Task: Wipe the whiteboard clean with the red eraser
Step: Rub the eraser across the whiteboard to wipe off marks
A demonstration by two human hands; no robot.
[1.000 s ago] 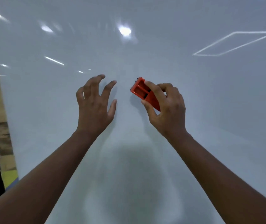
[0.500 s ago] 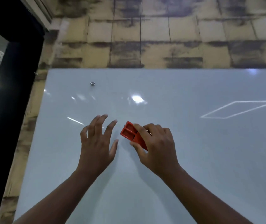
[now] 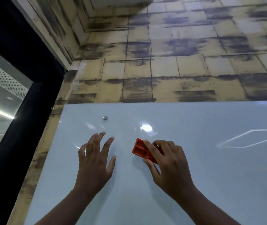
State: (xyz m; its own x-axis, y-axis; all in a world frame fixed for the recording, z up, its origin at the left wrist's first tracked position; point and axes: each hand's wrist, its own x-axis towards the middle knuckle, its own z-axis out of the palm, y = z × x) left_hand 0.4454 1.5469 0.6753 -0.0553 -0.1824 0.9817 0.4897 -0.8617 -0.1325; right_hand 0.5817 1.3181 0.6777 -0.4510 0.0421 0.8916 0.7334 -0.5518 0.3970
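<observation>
Head view of a person at a whiteboard (image 3: pixel 210 176). The right hand (image 3: pixel 170 166) grips the red eraser (image 3: pixel 140 149), forefinger laid along its top and thumb curled against its near edge; the eraser sits against the board just right of centre, its ribbed back towards the camera, near the board's far-left corner; the left hand (image 3: pixel 95 161) is spread with fingers straight and apart, holding nothing, just left of the eraser and not touching it; whether its fingertips rest on the glassy surface cannot be told.

Risks, as judged: the hold covers only the right part of the eraser, so uneven pressure could tip the pad and leave it skating on one edge; the glossy surface gives little friction, so a fast stroke could slip the eraser out of the pinch; the spread left hand, if it does press on the board, could leave finger smears on wiped ground; bright reflections (image 3: pixel 146 127) and the mirrored outline of a ceiling light (image 3: pixel 249 139) could be mistaken for marks, or hide faint ones; no writing is visible on the part shown.

Surroundings: a small metal mounting stud (image 3: pixel 105 118) stands far-left of the hands, and a stroke carried that way would catch on it; beyond the far edge runs a mottled tan tiled wall (image 3: pixel 178 62); a dark frame (image 3: pixel 20 111) bounds the left side.
</observation>
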